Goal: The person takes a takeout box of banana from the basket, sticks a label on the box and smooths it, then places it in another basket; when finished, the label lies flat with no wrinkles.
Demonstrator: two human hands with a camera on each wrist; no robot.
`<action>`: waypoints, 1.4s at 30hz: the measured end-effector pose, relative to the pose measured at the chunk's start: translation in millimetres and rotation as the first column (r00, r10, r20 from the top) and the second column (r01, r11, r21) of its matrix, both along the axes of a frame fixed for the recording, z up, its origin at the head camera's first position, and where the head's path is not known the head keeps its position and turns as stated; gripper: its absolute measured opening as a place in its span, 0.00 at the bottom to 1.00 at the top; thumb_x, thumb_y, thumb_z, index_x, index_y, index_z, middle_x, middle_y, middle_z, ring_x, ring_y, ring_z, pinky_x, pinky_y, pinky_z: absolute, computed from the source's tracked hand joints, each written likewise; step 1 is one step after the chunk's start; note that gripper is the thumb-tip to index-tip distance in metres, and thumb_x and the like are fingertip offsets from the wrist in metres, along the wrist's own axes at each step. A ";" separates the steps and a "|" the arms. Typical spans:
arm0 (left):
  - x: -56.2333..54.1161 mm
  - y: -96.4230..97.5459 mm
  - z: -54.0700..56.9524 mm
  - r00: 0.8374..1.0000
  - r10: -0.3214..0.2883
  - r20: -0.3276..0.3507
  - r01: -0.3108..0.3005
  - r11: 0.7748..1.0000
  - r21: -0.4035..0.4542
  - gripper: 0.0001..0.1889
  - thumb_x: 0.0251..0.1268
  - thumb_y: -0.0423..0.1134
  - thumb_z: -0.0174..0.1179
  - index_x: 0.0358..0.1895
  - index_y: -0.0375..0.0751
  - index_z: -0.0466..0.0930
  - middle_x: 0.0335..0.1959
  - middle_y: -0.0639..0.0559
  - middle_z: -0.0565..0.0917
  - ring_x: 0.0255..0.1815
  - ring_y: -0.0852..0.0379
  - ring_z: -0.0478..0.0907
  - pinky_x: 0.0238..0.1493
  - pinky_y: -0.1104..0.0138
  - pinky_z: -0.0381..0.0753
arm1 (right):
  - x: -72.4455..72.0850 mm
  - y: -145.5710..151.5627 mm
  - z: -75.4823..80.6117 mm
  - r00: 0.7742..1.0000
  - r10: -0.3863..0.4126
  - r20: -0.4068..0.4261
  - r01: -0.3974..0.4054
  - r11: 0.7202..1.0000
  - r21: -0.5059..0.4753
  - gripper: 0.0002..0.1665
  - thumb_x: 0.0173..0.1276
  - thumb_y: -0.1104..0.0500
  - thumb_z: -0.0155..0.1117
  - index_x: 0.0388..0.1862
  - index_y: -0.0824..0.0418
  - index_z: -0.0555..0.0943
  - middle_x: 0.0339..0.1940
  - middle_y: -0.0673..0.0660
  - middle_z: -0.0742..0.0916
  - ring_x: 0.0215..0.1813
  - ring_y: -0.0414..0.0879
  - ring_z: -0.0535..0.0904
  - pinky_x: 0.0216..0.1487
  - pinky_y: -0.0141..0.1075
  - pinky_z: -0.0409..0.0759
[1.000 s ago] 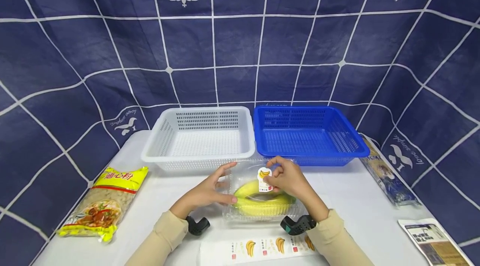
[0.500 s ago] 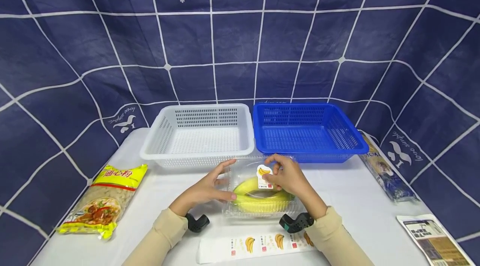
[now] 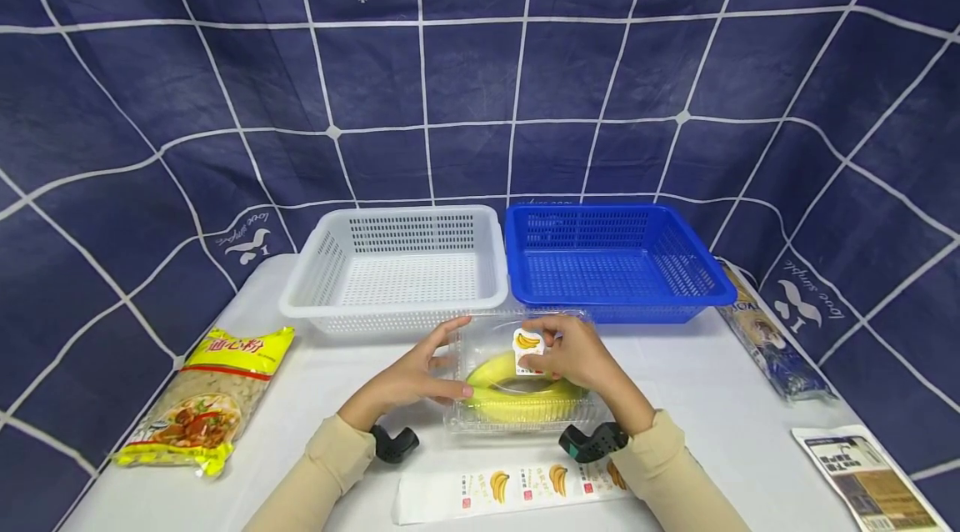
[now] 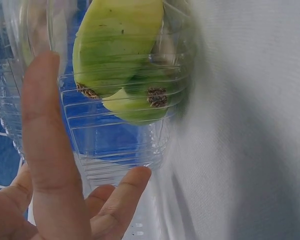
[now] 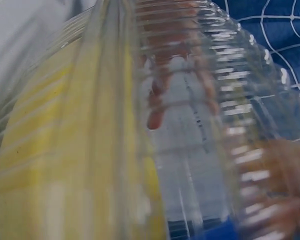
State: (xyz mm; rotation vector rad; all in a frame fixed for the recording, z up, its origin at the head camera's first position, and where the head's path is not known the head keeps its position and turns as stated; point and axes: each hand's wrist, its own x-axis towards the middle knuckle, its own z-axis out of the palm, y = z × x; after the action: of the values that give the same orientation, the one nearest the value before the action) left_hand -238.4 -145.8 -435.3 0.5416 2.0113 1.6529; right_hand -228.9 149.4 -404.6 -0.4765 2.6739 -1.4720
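A clear plastic clamshell box (image 3: 483, 336) holds yellow-green bananas (image 3: 517, 409) and stands before two baskets. A white banana sticker (image 3: 528, 340) lies on its lid. My right hand (image 3: 581, 357) bends over the lid, thumb on the sticker's lower part and index finger at its top edge. My left hand (image 3: 412, 378) spreads along the box's left end, thumb near the front and fingers toward the back. In the left wrist view, its thumb (image 4: 52, 150) is straight beside the ribbed wall, by the banana tips (image 4: 120, 95).
A strip of banana stickers (image 3: 487, 499) lies in front of the box. Behind stand a white basket (image 3: 397, 311) and a blue basket (image 3: 622, 303), side by side. A macaroni bag (image 3: 210, 399) is left; a long packet (image 3: 776, 340) and a pouch (image 3: 870, 478) lie right.
The right thumb and index finger have shifted slightly left across the sticker, which stays in place on the lid. The left hand keeps its place at the box.
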 end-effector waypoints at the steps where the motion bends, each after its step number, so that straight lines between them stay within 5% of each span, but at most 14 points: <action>1: -0.2 0.4 0.1 1.000 0.002 0.002 -0.002 1.000 -0.001 0.57 0.63 0.38 0.79 0.89 0.55 0.49 0.86 0.23 0.42 0.80 0.15 0.53 0.47 0.49 0.90 | 0.1 0.8 0.6 1.000 0.013 -0.011 -0.013 1.000 0.011 0.33 0.61 0.64 0.86 0.63 0.71 0.85 0.28 0.51 0.75 0.18 0.38 0.70 0.21 0.29 0.65; 13: 3.0 3.0 3.5 1.000 0.028 -0.008 -0.028 0.999 -0.022 0.57 0.62 0.36 0.78 0.89 0.56 0.50 0.85 0.22 0.44 0.77 0.12 0.55 0.43 0.51 0.90 | 8.3 14.8 21.5 0.973 0.231 0.002 -0.230 0.970 -0.074 0.32 0.68 0.64 0.77 0.69 0.74 0.79 0.41 0.58 0.83 0.34 0.45 0.79 0.32 0.33 0.81; 18: 3.9 3.3 4.3 1.000 0.010 -0.028 -0.010 1.000 -0.015 0.53 0.62 0.35 0.78 0.87 0.49 0.55 0.87 0.28 0.43 0.78 0.12 0.55 0.41 0.54 0.89 | 13.6 42.8 42.5 0.953 0.303 -0.013 -0.301 0.940 -0.159 0.27 0.76 0.66 0.68 0.70 0.76 0.77 0.48 0.63 0.84 0.40 0.49 0.84 0.39 0.45 0.91; 22: 4.0 3.9 4.4 0.999 0.004 -0.036 -0.004 1.000 -0.018 0.50 0.62 0.34 0.77 0.85 0.44 0.57 0.88 0.30 0.43 0.79 0.13 0.54 0.39 0.55 0.88 | 15.3 74.7 54.1 0.963 0.261 -0.061 -0.268 0.939 -0.217 0.23 0.79 0.69 0.63 0.70 0.73 0.78 0.51 0.60 0.86 0.43 0.48 0.87 0.42 0.42 0.91; 28: 4.6 4.9 3.8 0.999 0.021 -0.044 -0.023 0.999 -0.033 0.49 0.61 0.34 0.76 0.83 0.44 0.59 0.87 0.30 0.44 0.78 0.14 0.56 0.39 0.56 0.88 | 15.0 123.0 57.2 0.984 0.089 -0.155 -0.139 0.927 -0.348 0.25 0.82 0.72 0.58 0.67 0.49 0.84 0.53 0.48 0.89 0.44 0.43 0.88 0.45 0.36 0.90; 35: 4.0 5.0 3.6 0.999 0.031 -0.043 -0.032 0.999 -0.043 0.47 0.61 0.35 0.76 0.82 0.46 0.61 0.88 0.31 0.45 0.78 0.16 0.57 0.39 0.56 0.88 | 10.4 171.5 42.0 0.965 -0.190 -0.179 0.034 0.771 -0.636 0.23 0.81 0.76 0.57 0.62 0.55 0.86 0.51 0.50 0.91 0.40 0.42 0.89 0.41 0.32 0.90; 38: 3.9 5.4 3.6 0.998 0.034 -0.044 -0.036 0.998 -0.048 0.47 0.60 0.35 0.76 0.82 0.45 0.61 0.87 0.32 0.46 0.78 0.15 0.57 0.39 0.55 0.88 | 11.2 188.6 34.5 0.934 -0.340 -0.112 0.174 0.704 -0.689 0.19 0.81 0.72 0.62 0.60 0.52 0.87 0.49 0.48 0.91 0.38 0.40 0.88 0.38 0.30 0.89; 42: 3.3 6.7 3.2 0.998 0.033 -0.049 -0.036 0.998 -0.049 0.47 0.60 0.35 0.76 0.82 0.43 0.60 0.87 0.32 0.48 0.78 0.15 0.58 0.39 0.55 0.88 | 14.3 205.5 25.6 0.861 -0.508 0.030 0.373 0.590 -0.716 0.16 0.79 0.67 0.67 0.57 0.48 0.87 0.46 0.45 0.89 0.35 0.39 0.87 0.35 0.28 0.88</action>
State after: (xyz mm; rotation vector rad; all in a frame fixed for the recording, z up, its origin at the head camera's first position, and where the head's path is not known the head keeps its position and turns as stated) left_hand -235.1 -139.2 -432.1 0.5370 2.1019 1.6198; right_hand -214.6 354.9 -379.1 0.0949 2.3264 -2.7543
